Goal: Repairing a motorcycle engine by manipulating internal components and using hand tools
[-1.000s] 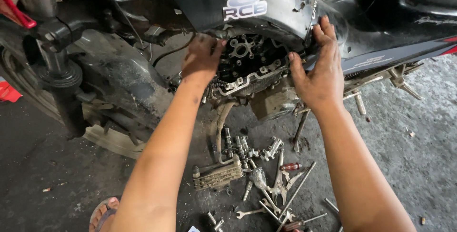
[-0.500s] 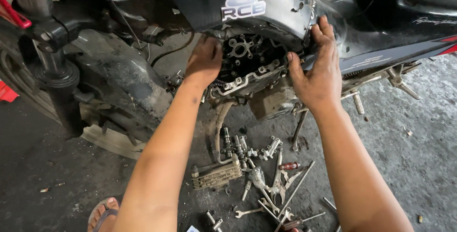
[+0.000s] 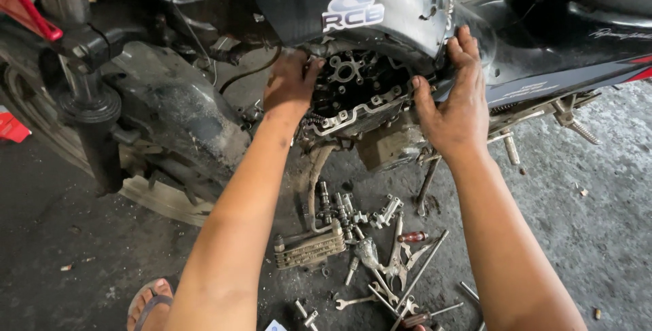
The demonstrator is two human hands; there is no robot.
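At the upper centre of the frame an open engine head [image 3: 356, 90], dark and oily with round holes and a pale gasket edge along its lower rim, sits under the grey body panel [image 3: 380, 5] of a motorcycle; both hands are on it. The left hand [image 3: 291, 85] rests at the left edge of the opening, fingers curled together against the metal, their tips bent inward over the rim and partly hidden, so whether they pinch anything cannot be told. The right hand [image 3: 458, 103] lies at the right edge, fingers spread slightly apart and pressed flat up along the panel's border, thumb reaching left to touch the lower right corner of the engine head; the head thus lies between the two hands, framed by the fingertips on either side. Below, in the lower centre, loose parts lie on the concrete floor [image 3: 598, 236]: a finned metal block [image 3: 309, 249], pliers [image 3: 397, 256], a spanner [image 3: 353, 300], a red-handled screwdriver [image 3: 413, 237]; a sandalled foot [image 3: 148, 304] shows at the lower left; the front fork [image 3: 88, 110] stands at the left.
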